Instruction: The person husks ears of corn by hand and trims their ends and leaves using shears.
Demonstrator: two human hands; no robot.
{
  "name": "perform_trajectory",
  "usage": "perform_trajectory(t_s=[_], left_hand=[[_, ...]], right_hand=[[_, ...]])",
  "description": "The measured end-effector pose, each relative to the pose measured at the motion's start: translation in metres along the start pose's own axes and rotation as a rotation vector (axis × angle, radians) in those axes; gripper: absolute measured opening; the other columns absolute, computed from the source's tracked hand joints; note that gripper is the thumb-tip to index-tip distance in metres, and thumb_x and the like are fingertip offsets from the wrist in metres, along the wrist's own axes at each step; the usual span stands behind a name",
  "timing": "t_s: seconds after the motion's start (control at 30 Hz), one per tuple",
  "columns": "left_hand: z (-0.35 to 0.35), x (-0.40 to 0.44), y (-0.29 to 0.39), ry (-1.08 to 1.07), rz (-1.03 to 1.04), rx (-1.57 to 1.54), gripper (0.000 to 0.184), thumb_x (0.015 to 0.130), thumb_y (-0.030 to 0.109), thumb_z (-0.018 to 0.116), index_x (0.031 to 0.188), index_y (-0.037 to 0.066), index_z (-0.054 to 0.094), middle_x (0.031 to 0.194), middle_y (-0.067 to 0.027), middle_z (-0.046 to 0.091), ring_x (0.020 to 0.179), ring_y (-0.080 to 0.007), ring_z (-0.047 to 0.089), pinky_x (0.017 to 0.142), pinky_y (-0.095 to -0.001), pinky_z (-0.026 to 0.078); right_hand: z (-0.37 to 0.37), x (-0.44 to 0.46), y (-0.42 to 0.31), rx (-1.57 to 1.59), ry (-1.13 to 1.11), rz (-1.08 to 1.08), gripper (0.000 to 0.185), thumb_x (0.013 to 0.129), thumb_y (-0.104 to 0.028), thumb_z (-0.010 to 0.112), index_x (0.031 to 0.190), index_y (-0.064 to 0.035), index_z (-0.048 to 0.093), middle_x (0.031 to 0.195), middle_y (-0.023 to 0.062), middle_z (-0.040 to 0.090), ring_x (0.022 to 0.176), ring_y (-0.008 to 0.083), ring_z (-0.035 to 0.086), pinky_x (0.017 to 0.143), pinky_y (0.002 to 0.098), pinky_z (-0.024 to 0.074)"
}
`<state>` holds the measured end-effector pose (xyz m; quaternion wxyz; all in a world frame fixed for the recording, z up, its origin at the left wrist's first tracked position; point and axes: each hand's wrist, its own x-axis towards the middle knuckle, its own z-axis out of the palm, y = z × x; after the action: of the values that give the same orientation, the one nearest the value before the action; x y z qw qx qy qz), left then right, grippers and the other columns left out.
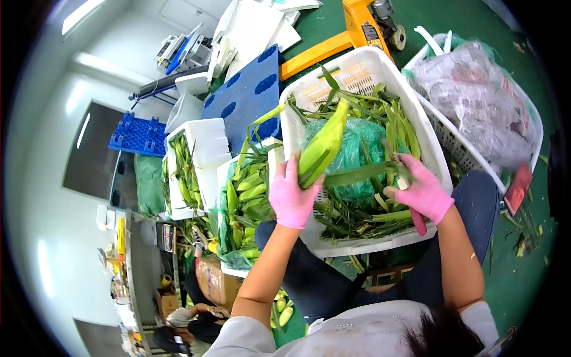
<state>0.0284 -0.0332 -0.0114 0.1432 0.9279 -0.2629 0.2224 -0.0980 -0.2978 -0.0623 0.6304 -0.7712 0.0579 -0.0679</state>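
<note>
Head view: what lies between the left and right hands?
A long green leaf stretches between the left hand and right hand, with green plastic behind it, in the head view.

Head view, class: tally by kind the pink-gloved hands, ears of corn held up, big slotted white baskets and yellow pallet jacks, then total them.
Hands: 2
Held corn: 1
Baskets: 2
Pallet jack: 1
Total: 6

No text readable with certainty. Dark label (373,34) carried on yellow pallet truck (355,16), far: print too small to be read. Faint lettering (391,334) borne on light shirt (357,318), near: not resolved.
</note>
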Motion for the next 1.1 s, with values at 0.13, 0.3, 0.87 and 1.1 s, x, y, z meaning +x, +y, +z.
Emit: perform_trajectory(t_s=[0.13,0.3,0.87,1.1], left_hand=[[-0.008,-0.007,0.000,0.050,0.128,0.108,0.072,0.068,0.024,0.088,0.133,0.009,0.061,0.106,-0.0166,0.065,0.088,-0.0350,0.067,0.076,-0.0429,0.055],[0.003,-0.032,0.012,-0.027,0.163,0.128,0.068,0.065,0.021,0.088,0.128,0.010,0.065,0.104,-0.0161,0.065,0.090,-0.0360,0.065,0.079,-0.0440,0.054],[-0.002,-0.018,-0.070,-0.820,-0.320,-1.336,0.139,0.061,0.041,0.098,0.160,-0.002,0.011,0.149,-0.0164,0.046,0.134,-0.0290,0.051,0.115,-0.0425,0.040],[0.011,-0.053,0.006,-0.191,-0.691,-2.100,0.087,0.084,0.071,0.068,0.151,0.023,0.041,0.136,-0.0111,0.057,0.120,-0.0295,0.058,0.105,-0.0454,0.048]], right_hand=[[0.012,-0.003,-0.023,0.152,-0.277,0.135,0.089,0.074,-0.029,0.086,0.143,0.0062,0.042,0.122,0.0200,0.061,0.111,0.0288,0.061,0.099,0.0372,0.0482],[0.028,0.002,-0.003,0.130,-0.228,0.145,0.087,0.071,-0.023,0.089,0.141,0.0058,0.045,0.121,0.0211,0.062,0.110,0.0303,0.063,0.098,0.0377,0.0509],[0.074,-0.032,-0.003,1.438,-0.645,0.399,0.037,0.092,-0.027,0.068,0.118,-0.0036,0.057,0.083,0.0051,0.056,0.072,0.0196,0.056,0.065,0.0364,0.0512],[0.064,-0.017,-0.012,1.772,-0.413,0.117,0.037,0.092,-0.027,0.069,0.117,-0.0015,0.057,0.087,0.0071,0.058,0.081,0.0246,0.061,0.079,0.0416,0.0545]])
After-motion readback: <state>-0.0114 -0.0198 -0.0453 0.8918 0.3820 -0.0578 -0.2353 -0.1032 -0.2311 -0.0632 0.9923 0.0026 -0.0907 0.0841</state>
